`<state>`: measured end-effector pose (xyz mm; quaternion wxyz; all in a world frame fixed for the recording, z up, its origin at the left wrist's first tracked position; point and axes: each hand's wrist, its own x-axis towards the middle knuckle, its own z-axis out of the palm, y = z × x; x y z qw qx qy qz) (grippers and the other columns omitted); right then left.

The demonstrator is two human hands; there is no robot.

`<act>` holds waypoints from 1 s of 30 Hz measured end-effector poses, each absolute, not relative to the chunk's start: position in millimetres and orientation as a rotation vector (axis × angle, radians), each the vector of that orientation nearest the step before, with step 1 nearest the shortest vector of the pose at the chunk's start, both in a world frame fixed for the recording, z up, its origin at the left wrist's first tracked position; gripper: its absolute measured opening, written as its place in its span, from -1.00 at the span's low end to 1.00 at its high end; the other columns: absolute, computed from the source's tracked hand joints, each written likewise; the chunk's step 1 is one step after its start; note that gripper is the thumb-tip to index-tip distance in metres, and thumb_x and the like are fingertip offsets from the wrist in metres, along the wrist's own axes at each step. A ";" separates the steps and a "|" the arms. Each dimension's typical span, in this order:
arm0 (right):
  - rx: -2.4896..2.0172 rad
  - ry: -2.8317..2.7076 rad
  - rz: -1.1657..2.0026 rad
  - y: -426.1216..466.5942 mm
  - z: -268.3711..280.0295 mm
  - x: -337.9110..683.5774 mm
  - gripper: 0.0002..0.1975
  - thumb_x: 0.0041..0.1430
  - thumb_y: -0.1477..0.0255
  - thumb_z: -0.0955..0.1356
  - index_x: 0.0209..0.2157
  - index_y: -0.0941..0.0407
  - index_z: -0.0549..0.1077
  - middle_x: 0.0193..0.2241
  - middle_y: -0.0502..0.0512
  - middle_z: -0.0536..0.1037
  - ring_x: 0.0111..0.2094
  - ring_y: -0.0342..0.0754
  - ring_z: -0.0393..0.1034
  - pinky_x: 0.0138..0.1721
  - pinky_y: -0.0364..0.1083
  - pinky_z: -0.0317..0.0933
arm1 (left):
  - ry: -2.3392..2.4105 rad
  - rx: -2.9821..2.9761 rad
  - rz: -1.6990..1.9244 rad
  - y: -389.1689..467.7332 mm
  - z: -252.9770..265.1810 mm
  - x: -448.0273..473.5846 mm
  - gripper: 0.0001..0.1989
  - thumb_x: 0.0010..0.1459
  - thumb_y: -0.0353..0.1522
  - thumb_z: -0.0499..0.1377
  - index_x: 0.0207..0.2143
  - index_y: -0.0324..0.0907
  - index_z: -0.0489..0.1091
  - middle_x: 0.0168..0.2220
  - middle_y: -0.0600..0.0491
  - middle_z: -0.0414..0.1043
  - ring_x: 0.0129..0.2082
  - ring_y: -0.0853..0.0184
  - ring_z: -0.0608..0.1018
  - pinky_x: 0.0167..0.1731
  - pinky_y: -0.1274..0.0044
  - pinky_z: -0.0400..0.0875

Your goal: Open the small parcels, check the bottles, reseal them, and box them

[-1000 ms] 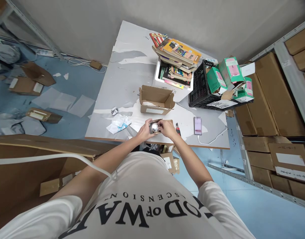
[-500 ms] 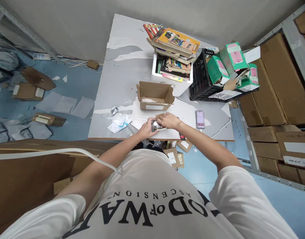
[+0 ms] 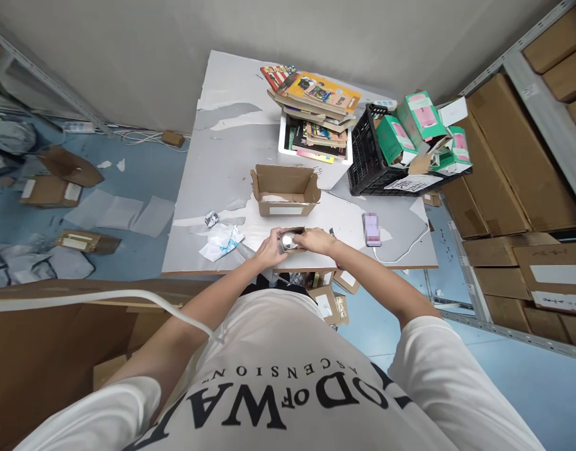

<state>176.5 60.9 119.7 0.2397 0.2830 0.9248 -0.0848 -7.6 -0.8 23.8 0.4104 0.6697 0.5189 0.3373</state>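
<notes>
Near the front edge of the table, a shiny silver round object [image 3: 288, 240] sits between my hands, in a small cardboard box [image 3: 297, 230] whose brown edge shows behind it. My left hand [image 3: 269, 249] is closed around the left side of this box. From the right, my right hand [image 3: 316, 240] has its fingers closed at the silver object, with the thumb against it; its other fingers partly cover the box. Just beyond stands an open, larger cardboard box [image 3: 288, 211] with a white label. What the silver object is exactly, I cannot tell.
Crumpled white paper [image 3: 222, 242] and a foil ball [image 3: 212, 218] lie to the left. A phone [image 3: 371, 229] on a white cable is at right. Behind stand a white bin [image 3: 316, 171] of books and a black crate [image 3: 370, 178] of green boxes. Shelving flanks the right.
The silver object now faces up more fully between my hands, and my right hand has shifted off its top toward the right. The whole view has tilted slightly.
</notes>
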 end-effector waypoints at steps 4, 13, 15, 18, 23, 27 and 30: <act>0.686 2.548 -0.184 59.6 123.7 173.8 -0.73 0.32 0.44 0.16 -0.06 0.12 0.40 -0.24 0.24 0.59 -0.23 0.08 0.50 -0.30 -0.05 0.23 | 1.270 1.723 0.918 2.0 28.8 -2.5 -0.18 -0.15 -0.34 0.28 0.15 -0.21 -0.02 0.11 -0.22 0.23 0.12 0.04 0.36 0.07 0.26 0.28; 0.960 2.668 -0.301 55.4 107.7 188.5 -0.73 0.28 0.54 0.16 -0.06 0.14 0.38 -0.15 0.21 0.53 -0.23 0.01 0.47 -0.31 -0.09 0.24 | 1.356 1.855 0.874 9.2 37.1 4.2 -0.44 0.07 -0.16 0.20 0.08 -0.17 0.16 0.01 -0.11 0.31 0.03 0.15 0.41 0.04 0.30 0.31; 1.085 2.716 -0.465 47.7 101.1 196.2 -0.75 0.25 0.54 0.20 -0.07 0.12 0.37 -0.13 0.15 0.50 -0.22 -0.03 0.44 -0.29 -0.12 0.23 | 1.373 1.852 0.891 6.6 35.1 6.7 -0.49 0.11 -0.17 0.16 0.06 -0.17 0.17 -0.01 -0.10 0.31 0.02 0.18 0.41 0.04 0.32 0.31; 1.210 2.767 -0.608 32.3 94.2 210.1 -0.71 0.21 0.58 0.22 -0.06 0.11 0.37 -0.12 0.12 0.47 -0.18 -0.05 0.41 -0.24 -0.14 0.22 | 1.320 1.907 0.857 0.4 35.2 14.4 -0.49 0.12 -0.17 0.17 0.07 -0.17 0.17 -0.01 -0.10 0.31 0.03 0.17 0.40 0.04 0.32 0.30; 1.271 2.736 -0.633 16.7 93.8 229.8 -0.65 0.20 0.59 0.23 0.00 0.09 0.37 -0.09 0.16 0.44 -0.20 -0.03 0.42 -0.26 -0.11 0.27 | 1.283 1.967 0.831 -7.3 38.6 31.5 -0.51 0.15 -0.19 0.15 0.06 -0.20 0.17 -0.02 -0.11 0.32 0.01 0.18 0.40 0.03 0.34 0.31; 1.263 2.842 -0.775 8.3 97.1 246.5 -0.61 0.24 0.56 0.19 0.07 0.04 0.34 0.03 0.16 0.40 -0.09 -0.02 0.42 -0.17 -0.08 0.33 | 1.325 1.959 0.840 -9.8 36.6 33.7 -0.54 0.17 -0.19 0.13 0.07 -0.20 0.19 -0.03 -0.11 0.33 -0.03 0.20 0.42 -0.01 0.35 0.33; 1.596 3.000 -0.951 -5.5 87.9 263.7 -0.65 0.29 0.46 0.17 0.07 0.03 0.34 0.12 0.16 0.34 0.09 -0.01 0.30 0.05 0.00 0.27 | 1.351 1.935 0.894 -12.8 32.9 30.6 -0.60 0.21 -0.22 0.09 0.04 -0.19 0.22 -0.01 -0.12 0.32 -0.02 0.22 0.41 -0.02 0.36 0.34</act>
